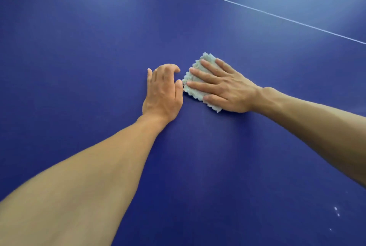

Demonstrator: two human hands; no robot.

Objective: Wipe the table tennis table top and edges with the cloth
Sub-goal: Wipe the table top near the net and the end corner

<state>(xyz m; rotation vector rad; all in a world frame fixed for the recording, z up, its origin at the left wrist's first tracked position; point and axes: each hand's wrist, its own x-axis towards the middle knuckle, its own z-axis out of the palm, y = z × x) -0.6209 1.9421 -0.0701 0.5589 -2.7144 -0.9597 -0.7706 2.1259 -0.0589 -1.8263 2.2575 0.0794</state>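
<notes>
Table top (79,47): I see blue filling the whole frame.
White line (237,4): crosses the upper right on a slant.
Right hand (223,87): right of centre, fingers straight and spread, pressing flat on the cloth.
Left hand (163,93): centre, fingers loosely curled on the table, gripping nothing; thumb just beside the cloth's edge.
Cloth (195,93): pale, folded, flat under my right palm.
White specks (336,211): lower right.

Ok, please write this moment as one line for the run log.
task: wipe table top | right hand: flat, pressing cloth down | left hand: on table beside cloth, holds nothing | white line: far side
</notes>
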